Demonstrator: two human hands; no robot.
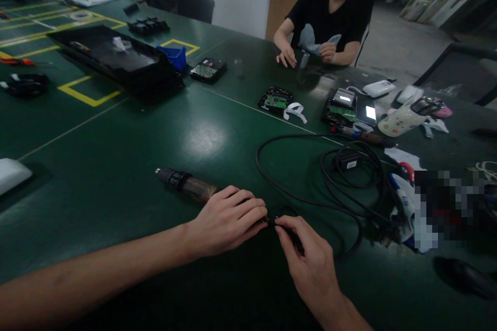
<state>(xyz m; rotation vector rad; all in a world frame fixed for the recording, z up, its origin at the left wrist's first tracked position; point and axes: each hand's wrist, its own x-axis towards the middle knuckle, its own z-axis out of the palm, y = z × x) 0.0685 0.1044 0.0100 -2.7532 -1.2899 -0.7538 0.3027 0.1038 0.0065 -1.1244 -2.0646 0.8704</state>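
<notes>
One left hand [232,219]: closed over the screwdriver [190,185], hiding its rear.
Right hand [311,251]: pinching a cable [359,212] end, mostly covered.
Screwdriver: over green table [116,150], tip leftward; contact unclear.

"How does the left arm [116,261] lie?"
"Bare, slanting in from the left, with the left hand [229,220] palm down, fingers together and curled."
"And the right forearm [347,310]?"
"Angled leftward, toward the table's [116,165] far edge. The right hand [312,253] pinches with thumb and forefinger, fingertips just beside the left's."
</notes>
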